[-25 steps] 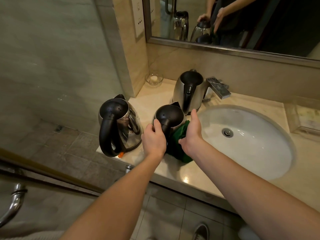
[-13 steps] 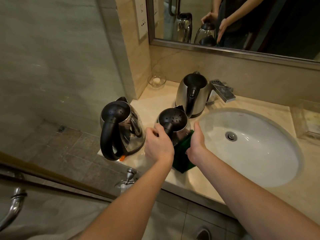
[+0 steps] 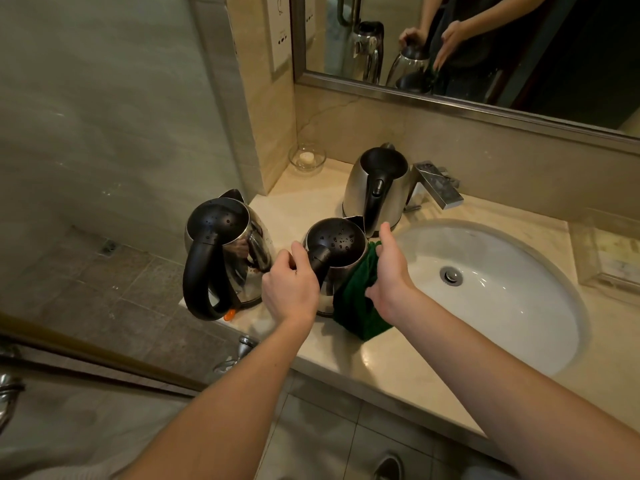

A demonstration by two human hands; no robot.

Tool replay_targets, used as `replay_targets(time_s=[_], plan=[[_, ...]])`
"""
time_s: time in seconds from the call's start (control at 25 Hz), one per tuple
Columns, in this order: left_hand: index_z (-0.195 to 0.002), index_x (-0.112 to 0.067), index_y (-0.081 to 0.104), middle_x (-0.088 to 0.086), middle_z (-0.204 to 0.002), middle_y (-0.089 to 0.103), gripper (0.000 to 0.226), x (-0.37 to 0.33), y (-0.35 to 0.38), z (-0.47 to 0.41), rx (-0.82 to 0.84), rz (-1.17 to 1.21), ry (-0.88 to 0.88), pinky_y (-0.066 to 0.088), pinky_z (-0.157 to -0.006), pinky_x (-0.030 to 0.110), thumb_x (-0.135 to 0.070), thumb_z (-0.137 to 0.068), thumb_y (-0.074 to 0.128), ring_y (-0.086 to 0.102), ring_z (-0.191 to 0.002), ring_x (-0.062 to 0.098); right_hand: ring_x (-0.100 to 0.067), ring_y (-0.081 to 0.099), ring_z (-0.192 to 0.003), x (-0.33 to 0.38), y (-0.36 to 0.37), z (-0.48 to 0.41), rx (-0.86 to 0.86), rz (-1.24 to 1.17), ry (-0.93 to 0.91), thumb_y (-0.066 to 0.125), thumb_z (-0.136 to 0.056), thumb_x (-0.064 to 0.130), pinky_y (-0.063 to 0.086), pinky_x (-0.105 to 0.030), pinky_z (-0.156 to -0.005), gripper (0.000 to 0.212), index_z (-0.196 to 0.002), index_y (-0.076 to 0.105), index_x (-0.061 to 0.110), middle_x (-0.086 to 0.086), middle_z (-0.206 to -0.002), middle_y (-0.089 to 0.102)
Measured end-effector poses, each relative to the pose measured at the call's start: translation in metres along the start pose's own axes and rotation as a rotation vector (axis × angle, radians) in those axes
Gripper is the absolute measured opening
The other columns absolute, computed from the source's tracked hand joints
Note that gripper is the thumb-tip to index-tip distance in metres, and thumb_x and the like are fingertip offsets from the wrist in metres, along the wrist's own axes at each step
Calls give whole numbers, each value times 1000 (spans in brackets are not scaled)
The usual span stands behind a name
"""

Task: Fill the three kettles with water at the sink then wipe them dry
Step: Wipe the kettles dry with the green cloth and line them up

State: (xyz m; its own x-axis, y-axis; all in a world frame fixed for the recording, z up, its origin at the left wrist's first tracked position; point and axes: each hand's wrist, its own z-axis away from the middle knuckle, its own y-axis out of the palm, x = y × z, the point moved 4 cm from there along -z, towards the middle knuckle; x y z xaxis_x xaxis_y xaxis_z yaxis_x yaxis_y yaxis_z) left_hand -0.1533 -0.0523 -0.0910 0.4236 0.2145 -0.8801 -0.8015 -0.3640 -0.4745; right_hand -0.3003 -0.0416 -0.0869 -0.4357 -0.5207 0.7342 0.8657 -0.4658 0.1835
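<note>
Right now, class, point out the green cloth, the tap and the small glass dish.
green cloth [image 3: 356, 296], head view, on its middle fold.
tap [image 3: 437, 184], head view, on its flat spout.
glass dish [image 3: 307, 158], head view, on its centre.

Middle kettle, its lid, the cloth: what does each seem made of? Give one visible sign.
Middle kettle: likely polished steel, mirror-like reflections. Lid: matte black, probably plastic, water beading on it. Cloth: soft green fabric, perhaps microfibre, folds and drapes.
</note>
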Motion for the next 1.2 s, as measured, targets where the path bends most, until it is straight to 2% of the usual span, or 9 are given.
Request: replay_targets(time_s=[0.12, 0.28, 0.48, 0.6, 0.72, 0.84, 1.0, 1.12, 1.2], plan=[[-68, -10, 54, -1, -61, 52, 50, -3, -4, -1, 35, -30, 12, 30, -56, 29, -42, -102, 38, 44, -63, 4, -29, 22, -146, -8, -4, -6, -50, 53, 13, 31, -96, 64, 15, -51, -117, 71, -153, 25, 22, -6, -156, 33], [-64, -13, 48, -1, -59, 49, 48, -4, -4, -3, 65, -35, 19, 30, -53, 23, -42, -102, 40, 44, -60, 6, -29, 31, -142, -24, -14, -24, -97, -29, 118, 39, -91, 68, 18, -51, -118, 80, -153, 26, 19, -8, -151, 41], [-60, -15, 46, -1, -57, 46, 48, -4, -5, -6, 99, -26, 36, 29, -52, 25, -39, -101, 43, 43, -57, 9, -26, 51, -124, -25, -21, -32, -24, -96, 183, 37, -91, 70, 21, -52, -117, 80, -145, 38, 11, -8, -115, 67], [-57, -19, 44, -2, -56, 46, 48, -5, -5, -10, 108, -20, 57, 29, -53, 26, -38, -101, 45, 43, -56, 11, -32, 33, -141, -15, -19, -21, 23, -44, 138, 37, -87, 74, 15, -54, -119, 88, -151, 28, 14, -12, -145, 48], [-58, -19, 45, -3, -57, 46, 47, -5, -6, -8, 100, -37, 60, 29, -54, 27, -39, -101, 43, 44, -57, 11, -30, 20, -147, 4, -13, -7, 57, 50, 34, 31, -94, 68, 10, -52, -118, 78, -153, 24, 18, -8, -156, 33], [-66, -16, 50, -2, -62, 51, 45, -6, -5, -5, 19, -75, 28, 31, -60, 29, -42, -101, 39, 47, -62, 12, -28, 20, -147, 14, -12, -5, 63, 148, -21, 28, -96, 65, 13, -49, -118, 72, -153, 26, 20, -5, -158, 30], [-69, -11, 57, 2, -68, 56, 53, -12, 5, -5, -97, -21, -143, 35, -67, 33, -49, -99, 35, 52, -69, 18, -28, 24, -146, 7, -19, -20, -2, 196, 10, 28, -98, 63, 17, -49, -117, 69, -152, 29, 21, -6, -157, 32], [-67, -8, 60, 3, -66, 57, 59, -12, 6, -8, -150, -72, -179, 30, -66, 31, -50, -99, 34, 48, -64, 15, -27, 38, -138, -4, -24, -34, -11, 129, 79, 32, -94, 67, 22, -48, -117, 74, -150, 33, 19, -7, -145, 48], [-64, -8, 59, 4, -66, 58, 60, -10, 5, -12, -157, -95, -156, 31, -67, 31, -49, -100, 33, 50, -65, 17, -25, 49, -129, -10, -29, -41, -36, 96, 104, 35, -91, 71, 25, -48, -117, 79, -146, 39, 15, -6, -126, 63]])
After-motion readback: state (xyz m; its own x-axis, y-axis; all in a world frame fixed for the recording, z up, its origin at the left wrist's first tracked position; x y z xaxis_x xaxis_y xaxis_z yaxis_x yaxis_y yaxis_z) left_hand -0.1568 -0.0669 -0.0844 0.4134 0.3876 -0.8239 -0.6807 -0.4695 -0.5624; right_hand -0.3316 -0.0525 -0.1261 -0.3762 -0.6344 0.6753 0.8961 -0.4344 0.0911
